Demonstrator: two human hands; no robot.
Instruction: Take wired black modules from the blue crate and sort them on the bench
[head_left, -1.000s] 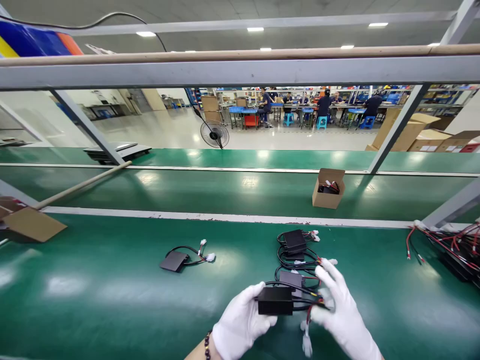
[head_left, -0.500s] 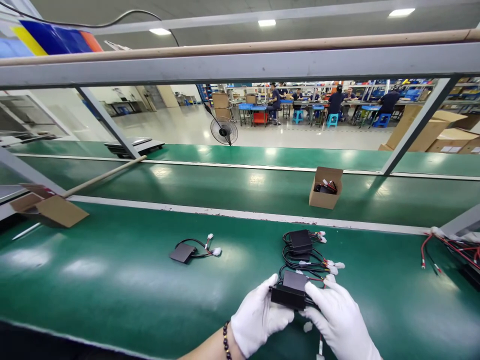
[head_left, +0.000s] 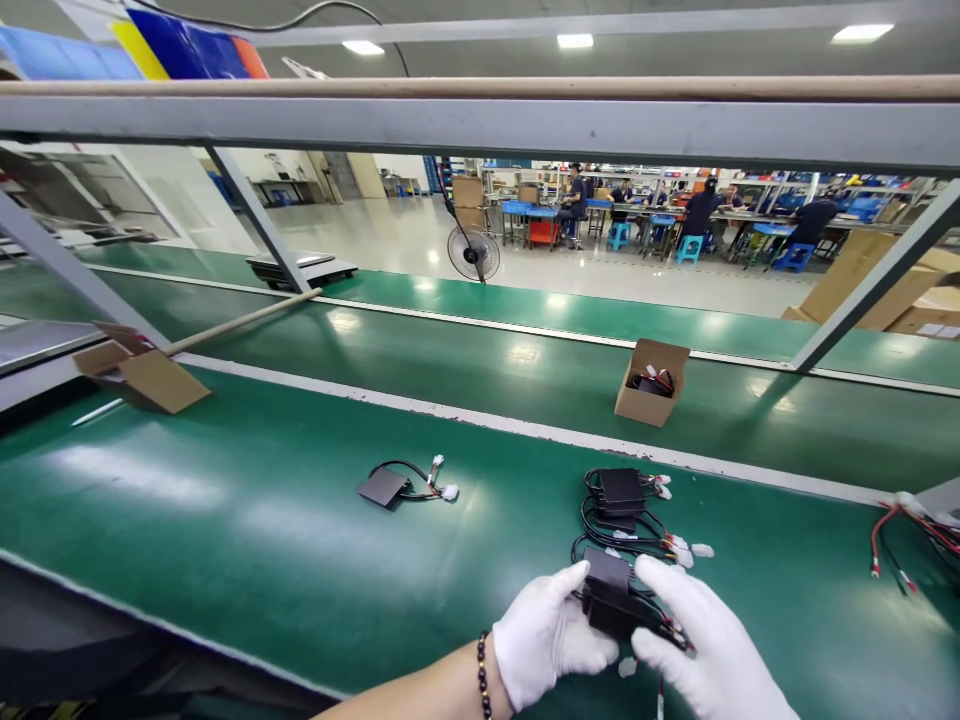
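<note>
Both gloved hands meet low over the belt (head_left: 262, 540), and between them sits a black box (head_left: 613, 612). The left hand (head_left: 551, 635) clasps its near end, thumb on top and fingers curled below. The right hand (head_left: 709, 650) closes over the far end, where the box's wires (head_left: 664, 628) come out, so that end is mostly covered by the glove. The box is lifted just off the belt, tilted a little, and a white plug (head_left: 626, 666) hangs below the grip. A bead bracelet (head_left: 484, 675) rings the left wrist. Just beyond the grip, nearly touching the held box, lies a second box (head_left: 607, 566) with looped black leads. A little farther out from the hands sits a small pile (head_left: 621, 490) of the same units, with white connectors (head_left: 694, 550) spilling to the right of it. Well off to the left of the grip a flat unit (head_left: 384, 487) lies alone with its lead. Far beyond the hands, across the white strip, an open carton (head_left: 651, 388) stands with wired parts inside. Out to the right of the grip, red wires (head_left: 911, 515) trail in from the edge.
</note>
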